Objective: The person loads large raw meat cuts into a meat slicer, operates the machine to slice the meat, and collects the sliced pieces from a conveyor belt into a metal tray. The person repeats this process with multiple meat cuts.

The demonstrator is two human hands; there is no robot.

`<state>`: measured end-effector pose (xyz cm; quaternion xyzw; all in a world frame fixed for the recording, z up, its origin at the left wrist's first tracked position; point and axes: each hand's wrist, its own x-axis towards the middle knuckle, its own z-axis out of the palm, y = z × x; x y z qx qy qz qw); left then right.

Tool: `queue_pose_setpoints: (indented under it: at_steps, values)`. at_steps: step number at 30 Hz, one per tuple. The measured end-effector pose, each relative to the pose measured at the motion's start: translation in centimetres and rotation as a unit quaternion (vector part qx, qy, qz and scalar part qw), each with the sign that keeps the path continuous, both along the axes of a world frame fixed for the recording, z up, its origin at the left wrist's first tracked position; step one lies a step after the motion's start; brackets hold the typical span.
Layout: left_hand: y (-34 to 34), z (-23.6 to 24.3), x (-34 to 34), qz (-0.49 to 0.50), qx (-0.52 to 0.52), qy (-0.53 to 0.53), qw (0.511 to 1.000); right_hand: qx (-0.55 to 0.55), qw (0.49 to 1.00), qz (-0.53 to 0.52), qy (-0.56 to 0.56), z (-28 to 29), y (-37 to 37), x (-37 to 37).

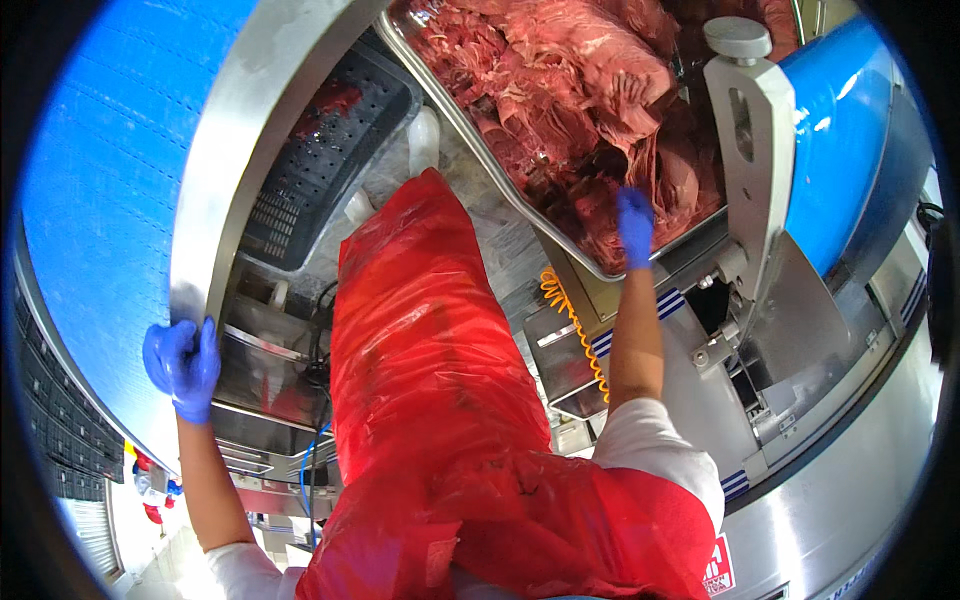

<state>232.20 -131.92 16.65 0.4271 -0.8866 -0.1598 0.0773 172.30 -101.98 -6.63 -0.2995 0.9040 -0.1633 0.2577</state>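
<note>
My left hand (184, 368), in a blue-purple glove, is at the near end of a steel rail (215, 190) along a blue surface (105, 190). Its fingers curl on the blue side and the thumb lies on the inner side, so it is closed over the rail. Gloved the same way, my right hand (636, 228) reaches over the near edge of a metal tray (520, 200) heaped with thin-sliced raw red meat (570, 90). Its fingertips are at the meat, small and blurred, and whether they pinch a slice does not show.
A slicing machine's metal arm with a round knob (738, 40) and a blue curved cover (840, 130) stand right of the tray. Below the rail sits a black perforated crate (330, 150) with meat scraps. An orange coiled hose (570, 320) hangs near my red apron (430, 330).
</note>
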Motion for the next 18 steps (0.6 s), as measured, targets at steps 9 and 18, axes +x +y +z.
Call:
queue_pose_setpoints:
  at_steps: [9,18]
  values:
    - [-0.5,-0.3,-1.3,0.016,-0.013,0.055,0.998,-0.094,0.994,0.049,0.002,9.2,1.2,12.7]
    - [-0.8,-0.9,-1.6,0.03,-0.032,0.074,0.996,-0.037,0.991,-0.002,-0.126,18.6,2.6,16.3]
